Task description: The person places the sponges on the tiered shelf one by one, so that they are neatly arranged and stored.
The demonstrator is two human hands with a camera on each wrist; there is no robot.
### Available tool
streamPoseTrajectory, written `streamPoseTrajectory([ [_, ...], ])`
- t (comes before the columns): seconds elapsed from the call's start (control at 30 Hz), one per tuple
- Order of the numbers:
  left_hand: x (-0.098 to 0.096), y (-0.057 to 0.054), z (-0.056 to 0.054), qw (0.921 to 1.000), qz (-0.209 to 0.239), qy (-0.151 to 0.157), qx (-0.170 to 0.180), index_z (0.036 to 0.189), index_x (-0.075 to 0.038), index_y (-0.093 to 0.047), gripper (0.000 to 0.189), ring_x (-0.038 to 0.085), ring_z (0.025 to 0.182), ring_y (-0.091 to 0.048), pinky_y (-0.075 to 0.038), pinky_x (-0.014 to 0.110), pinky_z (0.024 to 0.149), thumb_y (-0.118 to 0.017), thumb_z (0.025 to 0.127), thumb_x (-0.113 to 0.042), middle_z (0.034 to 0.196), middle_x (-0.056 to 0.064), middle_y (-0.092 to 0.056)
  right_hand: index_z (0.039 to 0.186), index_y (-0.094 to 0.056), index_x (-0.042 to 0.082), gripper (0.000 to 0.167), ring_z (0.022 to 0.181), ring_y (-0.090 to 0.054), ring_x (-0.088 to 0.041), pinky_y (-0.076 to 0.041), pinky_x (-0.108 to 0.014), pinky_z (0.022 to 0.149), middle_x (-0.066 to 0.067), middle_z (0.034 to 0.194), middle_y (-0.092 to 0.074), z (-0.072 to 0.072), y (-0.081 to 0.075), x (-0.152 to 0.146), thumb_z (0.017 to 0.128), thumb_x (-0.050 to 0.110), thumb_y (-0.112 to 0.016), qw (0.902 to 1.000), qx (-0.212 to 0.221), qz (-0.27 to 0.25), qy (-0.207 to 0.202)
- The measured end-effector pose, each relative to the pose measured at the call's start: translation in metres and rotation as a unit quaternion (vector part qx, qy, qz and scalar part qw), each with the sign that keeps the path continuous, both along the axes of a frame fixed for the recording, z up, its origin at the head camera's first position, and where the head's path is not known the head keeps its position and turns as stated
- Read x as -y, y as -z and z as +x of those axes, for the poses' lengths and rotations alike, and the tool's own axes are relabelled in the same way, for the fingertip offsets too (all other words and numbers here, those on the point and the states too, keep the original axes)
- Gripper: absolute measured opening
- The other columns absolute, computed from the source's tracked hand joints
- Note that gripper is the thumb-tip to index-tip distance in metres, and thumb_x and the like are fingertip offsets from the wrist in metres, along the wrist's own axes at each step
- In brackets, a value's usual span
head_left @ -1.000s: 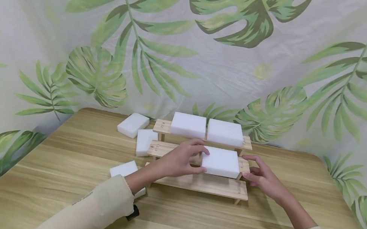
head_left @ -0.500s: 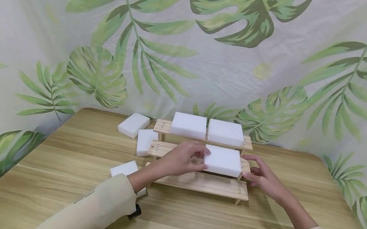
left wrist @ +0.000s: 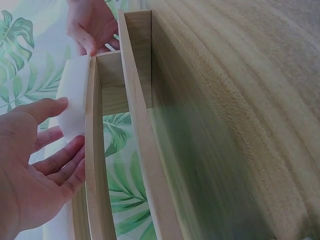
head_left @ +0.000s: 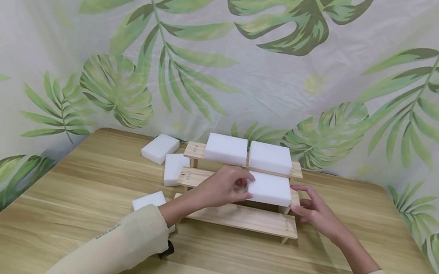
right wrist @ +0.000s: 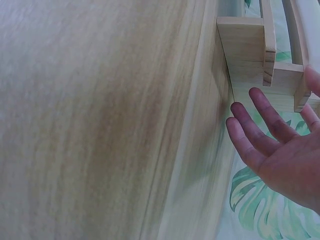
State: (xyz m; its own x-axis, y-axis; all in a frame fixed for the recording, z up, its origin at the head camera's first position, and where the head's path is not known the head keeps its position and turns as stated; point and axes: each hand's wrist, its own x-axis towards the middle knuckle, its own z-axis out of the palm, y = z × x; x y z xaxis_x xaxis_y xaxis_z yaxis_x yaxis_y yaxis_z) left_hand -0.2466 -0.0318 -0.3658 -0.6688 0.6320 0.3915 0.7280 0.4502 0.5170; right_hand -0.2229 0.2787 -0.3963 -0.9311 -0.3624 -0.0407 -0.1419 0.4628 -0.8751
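A white foam block [head_left: 269, 189] lies on the middle tier of a wooden three-step rack [head_left: 194, 178], near its right end. My left hand [head_left: 224, 185] holds the block's left end, thumb at the front and index finger toward the back. In the left wrist view, the left thumb [left wrist: 50, 107] rests against the block [left wrist: 74, 95]. My right hand [head_left: 318, 215] is at the right end of the middle tier, its thumb and index finger touching there. From the right wrist, the other fingers of the right hand [right wrist: 285, 150] are spread and hold nothing.
Two white blocks [head_left: 226, 148] sit side by side on the top tier. Bare wood shows on the lowest tier [head_left: 235, 216]. Several loose blocks [head_left: 160, 148] lie on the table [head_left: 109, 178] left of the rack, one partly under the left arm. A leaf-patterned cloth [head_left: 266, 83] hangs behind.
The block on the middle tier has slid a little to the right and back, with my left hand moving along. My right hand has stayed in place at the rack's end.
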Motion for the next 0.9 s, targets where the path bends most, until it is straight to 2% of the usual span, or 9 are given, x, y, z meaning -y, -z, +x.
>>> streamPoseTrajectory([
  [0.33,-0.0030,-0.0002,-0.0041,0.9999,-0.011,-0.009,-0.006,0.113,0.003,-0.073,0.029,0.019,0.083,-0.068,-0.057,0.028,0.079,-0.083,0.089,-0.010,0.089,0.009,-0.072,0.155,-0.032,0.004,0.060,0.111,-0.065,-0.034,-0.055,-0.046,0.086,-0.020,0.113,-0.070,0.0004,0.0005,-0.0012,0.104,0.017,-0.060,1.0000,-0.003,-0.001,-0.003],
  [0.7,-0.0018,-0.0004,-0.0062,0.9999,-0.004,-0.003,0.014,0.115,0.004,-0.072,0.030,0.020,0.083,-0.067,-0.059,0.034,0.081,-0.081,0.090,-0.008,0.090,0.010,-0.071,0.155,-0.032,0.005,0.059,0.111,-0.065,-0.033,-0.055,-0.044,0.086,-0.020,0.115,-0.070,0.0001,0.0004,-0.0005,0.104,0.018,-0.060,1.0000,-0.002,0.000,-0.001],
  [0.9,-0.0023,-0.0008,-0.0066,0.9998,-0.006,-0.004,0.016,0.115,0.005,-0.072,0.030,0.021,0.083,-0.067,-0.058,0.033,0.080,-0.081,0.090,-0.009,0.090,0.010,-0.071,0.155,-0.033,0.005,0.059,0.111,-0.065,-0.034,-0.055,-0.044,0.086,-0.021,0.116,-0.069,0.0004,0.0002,0.0001,0.104,0.018,-0.060,1.0000,-0.004,0.002,0.000],
])
